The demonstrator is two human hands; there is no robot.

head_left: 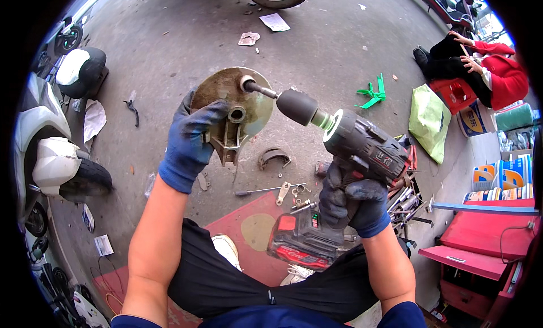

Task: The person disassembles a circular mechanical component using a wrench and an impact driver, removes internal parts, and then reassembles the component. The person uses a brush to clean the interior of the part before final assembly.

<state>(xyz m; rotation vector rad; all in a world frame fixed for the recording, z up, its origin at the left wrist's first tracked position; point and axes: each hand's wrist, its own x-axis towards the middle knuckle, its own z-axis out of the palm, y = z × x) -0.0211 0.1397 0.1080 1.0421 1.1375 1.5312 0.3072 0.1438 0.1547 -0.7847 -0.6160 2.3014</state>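
My left hand (190,142), in a blue work glove, grips the rim of a round, dirty metal brake backing plate (257,106) and holds it up above the floor. My right hand (357,201), gloved too, is wrapped round the handle of a black and red cordless drill (373,150). Its battery (302,237) hangs below, and a ring lamp glows green-white behind the chuck. A bit or socket (261,90) runs from the chuck to the raised round boss near the plate's upper edge. Its tip is at or in that opening; how deep, I cannot tell.
Below lie a curved brake shoe (274,156), a small lever arm (283,193), a long rod-like tool (257,191) and several loose parts. Hand tools (404,203) fill a tray at right. A white scooter (54,161) stands left; a person in red (506,73) sits far right.
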